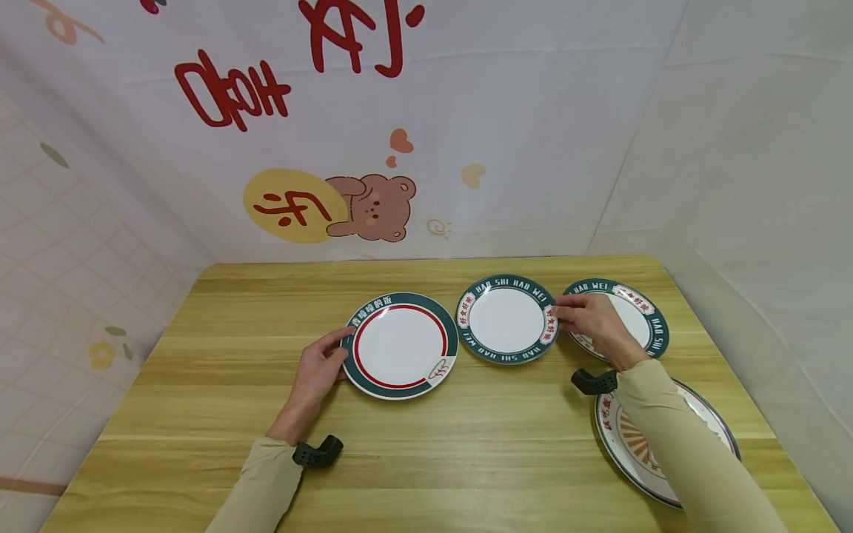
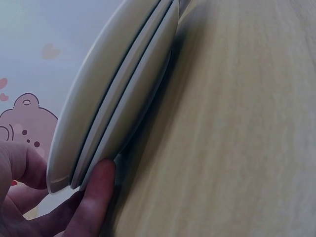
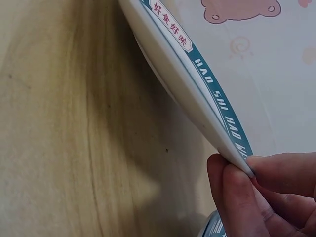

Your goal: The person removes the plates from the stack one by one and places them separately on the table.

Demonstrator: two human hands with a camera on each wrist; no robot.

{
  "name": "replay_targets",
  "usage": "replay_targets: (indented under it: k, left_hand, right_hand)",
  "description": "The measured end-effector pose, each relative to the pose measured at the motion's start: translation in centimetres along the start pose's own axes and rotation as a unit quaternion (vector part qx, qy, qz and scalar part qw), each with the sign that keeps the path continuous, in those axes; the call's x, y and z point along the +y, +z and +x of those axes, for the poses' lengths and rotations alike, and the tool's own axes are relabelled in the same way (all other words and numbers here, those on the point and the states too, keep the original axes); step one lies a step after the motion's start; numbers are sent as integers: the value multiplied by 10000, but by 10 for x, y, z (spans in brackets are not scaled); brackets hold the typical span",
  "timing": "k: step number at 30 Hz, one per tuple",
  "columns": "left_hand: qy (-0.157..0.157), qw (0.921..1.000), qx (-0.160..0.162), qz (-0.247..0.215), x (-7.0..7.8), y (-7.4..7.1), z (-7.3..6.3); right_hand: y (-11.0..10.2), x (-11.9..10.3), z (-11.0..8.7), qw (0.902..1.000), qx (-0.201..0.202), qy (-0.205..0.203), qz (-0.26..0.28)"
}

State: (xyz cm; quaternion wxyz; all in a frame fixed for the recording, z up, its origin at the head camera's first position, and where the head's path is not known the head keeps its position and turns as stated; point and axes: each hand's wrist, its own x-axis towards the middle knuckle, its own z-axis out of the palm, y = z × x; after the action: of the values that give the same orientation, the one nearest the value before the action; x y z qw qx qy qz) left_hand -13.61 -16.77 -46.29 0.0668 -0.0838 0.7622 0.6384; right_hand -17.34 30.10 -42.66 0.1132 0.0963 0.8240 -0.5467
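My left hand (image 1: 321,366) grips the left rim of a stack of plates (image 1: 400,346). The top plate is white with a green border and a red ring. The left wrist view shows the stacked edges (image 2: 116,98) from the side, with fingers on both faces of the rim. Beside the stack, my right hand (image 1: 593,322) pinches the right rim of a smaller white plate (image 1: 506,318) with a green lettered border. In the right wrist view this plate (image 3: 187,94) stands tilted between thumb and fingers, its underside facing the table.
Another green-rimmed plate (image 1: 656,329) lies behind my right hand, partly hidden by it. A large plate (image 1: 620,444) with an orange ray pattern lies at the right, under my forearm. A pale wall sheet with a bear (image 1: 380,207) borders the wooden table (image 1: 426,459).
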Motion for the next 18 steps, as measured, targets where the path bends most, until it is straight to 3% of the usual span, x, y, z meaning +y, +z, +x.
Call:
replay_targets:
  k: [12,18]
  left_hand:
    - [0,10000,-17,49,1,0,-2]
    - [17,10000,14,52,-1,0,0]
  right_hand:
    - [5,1,1,9999,-48,-95,-30]
    - [6,0,-2,9986,22,-246,-457]
